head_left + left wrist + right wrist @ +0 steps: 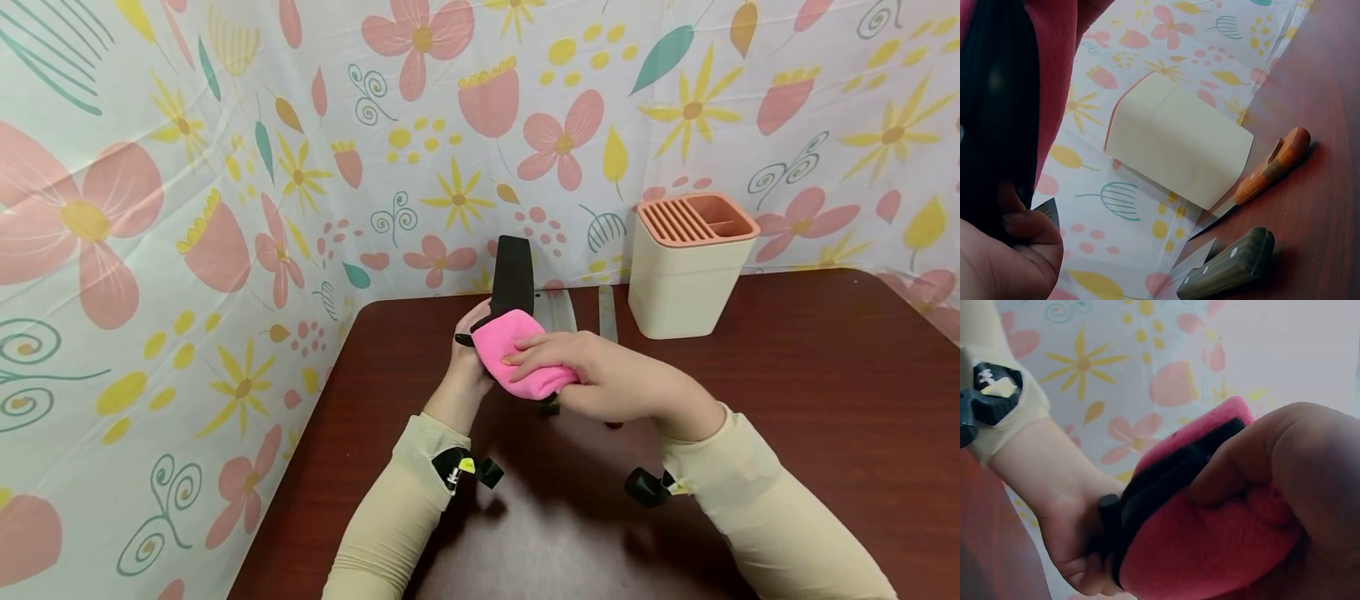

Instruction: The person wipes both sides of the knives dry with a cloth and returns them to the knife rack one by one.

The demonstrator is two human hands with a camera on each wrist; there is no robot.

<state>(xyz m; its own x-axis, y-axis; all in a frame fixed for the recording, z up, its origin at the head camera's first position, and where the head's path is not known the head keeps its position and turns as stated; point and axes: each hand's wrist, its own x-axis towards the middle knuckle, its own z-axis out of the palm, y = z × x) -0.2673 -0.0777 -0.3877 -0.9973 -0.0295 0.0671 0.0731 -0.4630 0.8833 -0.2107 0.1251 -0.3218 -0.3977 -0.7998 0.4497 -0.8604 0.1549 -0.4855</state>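
Observation:
My left hand (463,360) grips a long, flat black object (513,271) with a short peg sticking out at its side; its exact kind is not clear. A folded pink cloth (501,352) lies over the lower part of that object. With curled fingers, my right hand (611,375) holds the cloth against it. In the right wrist view the cloth (1197,550) wraps both sides of the black edge (1166,472). Left fingers (1029,225) curl at the object's lower end in the left wrist view.
Behind the hands lie a broad-bladed knife with a dark handle (1229,265) and a narrower one with an orange-brown wooden handle (1272,165). A cream knife holder (682,287) with an orange slotted top stands at the back, near the floral curtain (562,146). The table (810,400) is dark red-brown.

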